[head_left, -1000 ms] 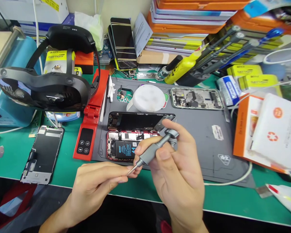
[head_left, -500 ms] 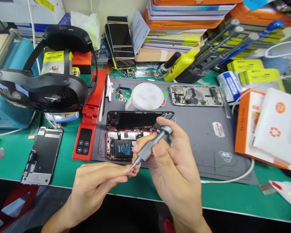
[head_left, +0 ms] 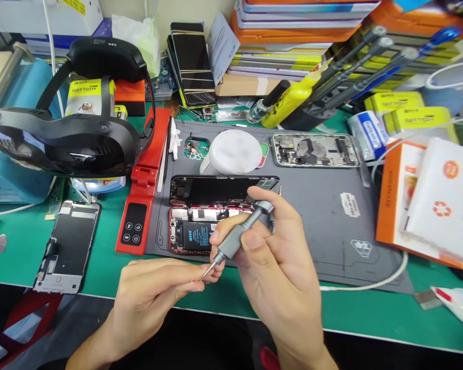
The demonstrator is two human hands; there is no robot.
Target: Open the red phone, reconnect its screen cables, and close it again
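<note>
The red phone (head_left: 202, 214) is open, maybe half done.
From my far seat, I see its black screen (head_left: 216, 190) tipped up just behind the red phone and the battery (head_left: 196, 236) in it; it is not shut yet. In front of the red phone, my right hand (head_left: 281, 267) grips the gray screwdriver (head_left: 231, 241), tip slanting down to my left hand (head_left: 158, 285). The left fingers pinch there; I can't tell if they hold something tiny.

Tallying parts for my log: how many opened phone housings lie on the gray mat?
2. A red-framed housing at the near left of the mat, partly behind the right hand, and a pale-framed housing near its back right corner. Others might be hidden.
</note>
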